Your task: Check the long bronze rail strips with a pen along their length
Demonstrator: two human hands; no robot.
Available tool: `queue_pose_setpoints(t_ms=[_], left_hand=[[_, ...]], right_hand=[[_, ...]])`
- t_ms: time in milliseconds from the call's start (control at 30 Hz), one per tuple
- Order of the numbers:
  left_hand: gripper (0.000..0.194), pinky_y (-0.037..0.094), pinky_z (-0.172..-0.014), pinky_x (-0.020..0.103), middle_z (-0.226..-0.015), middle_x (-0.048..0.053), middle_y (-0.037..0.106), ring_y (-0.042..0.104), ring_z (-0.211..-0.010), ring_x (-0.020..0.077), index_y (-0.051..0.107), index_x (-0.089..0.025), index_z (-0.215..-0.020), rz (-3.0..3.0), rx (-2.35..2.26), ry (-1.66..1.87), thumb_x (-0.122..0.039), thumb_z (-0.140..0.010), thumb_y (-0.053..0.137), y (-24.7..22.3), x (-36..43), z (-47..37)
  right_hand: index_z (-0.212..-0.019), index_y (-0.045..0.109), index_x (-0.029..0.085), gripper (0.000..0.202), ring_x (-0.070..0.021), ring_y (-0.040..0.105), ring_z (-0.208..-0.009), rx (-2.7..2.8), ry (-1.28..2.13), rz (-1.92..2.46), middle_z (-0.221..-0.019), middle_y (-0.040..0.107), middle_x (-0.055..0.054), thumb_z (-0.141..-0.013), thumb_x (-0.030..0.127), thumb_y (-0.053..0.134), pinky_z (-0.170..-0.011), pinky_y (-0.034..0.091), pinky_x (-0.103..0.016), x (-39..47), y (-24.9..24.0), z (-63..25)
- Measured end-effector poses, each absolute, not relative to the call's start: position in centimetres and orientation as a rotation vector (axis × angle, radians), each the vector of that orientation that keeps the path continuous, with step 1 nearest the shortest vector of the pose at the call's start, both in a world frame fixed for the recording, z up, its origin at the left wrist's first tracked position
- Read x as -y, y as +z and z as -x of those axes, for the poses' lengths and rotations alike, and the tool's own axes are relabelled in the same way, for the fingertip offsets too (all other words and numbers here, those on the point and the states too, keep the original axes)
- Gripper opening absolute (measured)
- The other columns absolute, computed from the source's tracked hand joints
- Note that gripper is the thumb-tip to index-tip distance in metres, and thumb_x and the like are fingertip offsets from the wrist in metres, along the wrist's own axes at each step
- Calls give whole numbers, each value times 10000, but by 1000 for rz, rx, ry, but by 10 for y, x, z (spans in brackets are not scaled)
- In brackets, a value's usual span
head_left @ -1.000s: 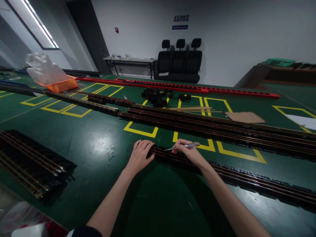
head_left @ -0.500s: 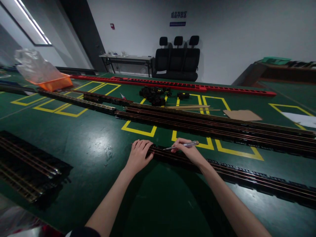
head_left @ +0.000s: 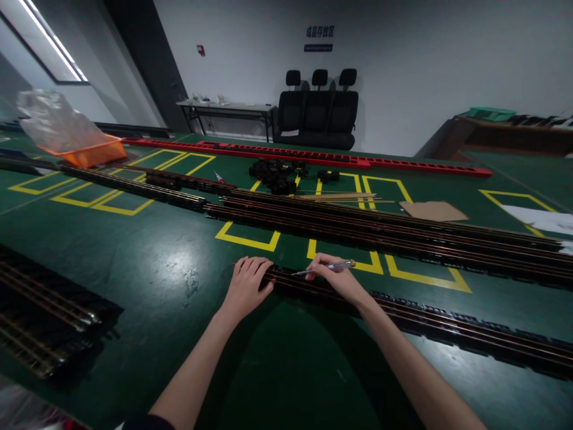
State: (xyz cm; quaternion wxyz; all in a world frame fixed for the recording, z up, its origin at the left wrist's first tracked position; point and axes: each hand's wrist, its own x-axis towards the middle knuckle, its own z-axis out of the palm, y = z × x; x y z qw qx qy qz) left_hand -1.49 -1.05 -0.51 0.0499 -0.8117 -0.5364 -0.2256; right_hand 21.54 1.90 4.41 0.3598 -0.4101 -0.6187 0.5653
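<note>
A long black rail with copper-coloured strips (head_left: 447,325) runs from the centre to the right edge of the green table. My left hand (head_left: 251,282) is wrapped over the rail's left end, fingers on its far side and thumb on the near side. Pinched in my right hand (head_left: 326,272) is a slim screwdriver-like tool (head_left: 344,264) with a clear handle. Its thin shaft points left, and the tip is at the rail's top, a short way right of my left hand.
Beyond lies a bundle of similar rails (head_left: 380,230). Black parts (head_left: 275,177), a cardboard piece (head_left: 434,211) and a red rail (head_left: 425,167) are farther back. An orange bin (head_left: 96,152) stands far left; more rails (head_left: 49,292) lie near left.
The whole view has shifted slightly, so the table and rails appear a little farther left. Both hands keep nearly the same places on the rail, the tool still in my right hand.
</note>
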Motion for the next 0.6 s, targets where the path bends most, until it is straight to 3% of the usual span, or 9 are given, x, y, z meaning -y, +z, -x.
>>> queue_pose_setpoints(t_ms=[600], left_hand=[[282, 343, -976, 458, -1092, 75, 624, 525, -1038, 243, 546, -175, -1096, 2465, 1654, -675, -220, -820, 512, -4, 11, 14]], right_hand=[[-626, 564, 190, 168, -163, 616, -670, 1604, 1402, 1074, -625, 633, -8, -763, 283, 542, -723, 464, -330, -17, 46, -224]])
